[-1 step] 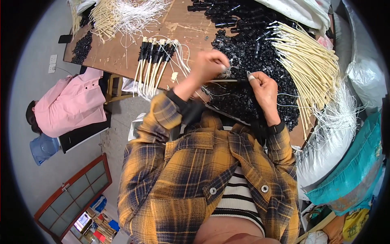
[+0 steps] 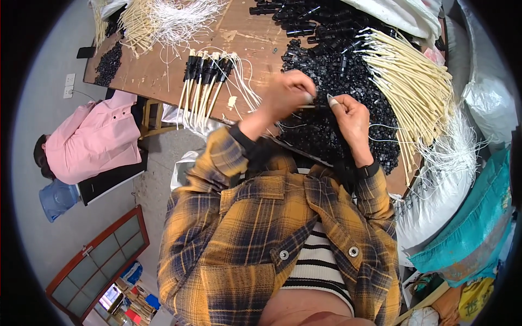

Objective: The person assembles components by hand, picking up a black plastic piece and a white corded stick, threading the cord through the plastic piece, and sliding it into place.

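Note:
My left hand (image 2: 291, 93) pinches the end of a thin cream cable (image 2: 308, 106) above the brown table (image 2: 244, 32). My right hand (image 2: 348, 117), one fingertip wrapped in white tape, grips a small black plastic part (image 2: 324, 107) that meets the cable's end. Both hands hover over a large heap of black plastic parts (image 2: 348, 65). To the right, a thick bundle of cream cables (image 2: 413, 76) with white wire tails fans out. On the left of my hands, a row of cables with black ends (image 2: 206, 70) lies side by side near the table's edge.
A person in a pink jacket (image 2: 92, 141) sits at the left beside a blue water jug (image 2: 54, 198). More cream cables (image 2: 147, 16) and black parts (image 2: 109, 62) lie at the far left of the table. White sacks (image 2: 440, 185) and a teal bag (image 2: 473, 228) stand at the right.

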Demonstrator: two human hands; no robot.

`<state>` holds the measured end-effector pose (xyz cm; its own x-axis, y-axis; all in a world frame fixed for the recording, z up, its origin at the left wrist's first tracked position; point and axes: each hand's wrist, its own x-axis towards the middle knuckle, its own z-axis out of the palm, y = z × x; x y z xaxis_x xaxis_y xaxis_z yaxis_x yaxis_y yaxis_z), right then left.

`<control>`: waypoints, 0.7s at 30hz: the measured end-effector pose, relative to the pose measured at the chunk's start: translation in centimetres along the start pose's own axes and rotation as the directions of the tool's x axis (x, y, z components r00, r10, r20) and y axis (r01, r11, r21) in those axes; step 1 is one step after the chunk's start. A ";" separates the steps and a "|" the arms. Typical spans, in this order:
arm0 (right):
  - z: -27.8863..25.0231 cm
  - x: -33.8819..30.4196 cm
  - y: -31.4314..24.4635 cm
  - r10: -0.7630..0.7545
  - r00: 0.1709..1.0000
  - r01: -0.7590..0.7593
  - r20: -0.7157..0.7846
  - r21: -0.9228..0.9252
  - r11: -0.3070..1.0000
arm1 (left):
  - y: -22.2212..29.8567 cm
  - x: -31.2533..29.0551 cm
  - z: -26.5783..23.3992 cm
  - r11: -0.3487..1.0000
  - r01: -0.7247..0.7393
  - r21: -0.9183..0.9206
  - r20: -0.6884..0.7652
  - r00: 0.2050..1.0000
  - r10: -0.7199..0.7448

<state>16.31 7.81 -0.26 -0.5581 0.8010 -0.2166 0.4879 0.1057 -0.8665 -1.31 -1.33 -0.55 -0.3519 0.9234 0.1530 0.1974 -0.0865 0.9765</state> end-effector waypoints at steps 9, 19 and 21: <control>0.0 -0.5 -0.1 -0.011 0.989 -0.064 0.147 0.500 0.864 | 1.7 0.3 5.1 0.987 -0.023 0.158 -0.246 0.967 0.062; 0.6 -0.6 0.2 -0.151 0.986 0.160 -0.073 0.138 0.978 | 0.2 0.1 4.0 0.946 0.298 0.124 -0.071 0.954 -0.291; 0.8 -0.8 -0.2 -0.214 0.970 0.221 -0.115 0.050 0.974 | 0.2 0.0 3.9 0.943 0.311 0.117 -0.065 0.950 -0.306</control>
<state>16.12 6.65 -0.32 -0.5687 0.8221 0.0274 0.3184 0.2506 -0.9142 2.33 0.10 -1.00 -0.4539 0.8795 -0.1432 0.1833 0.2494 0.9509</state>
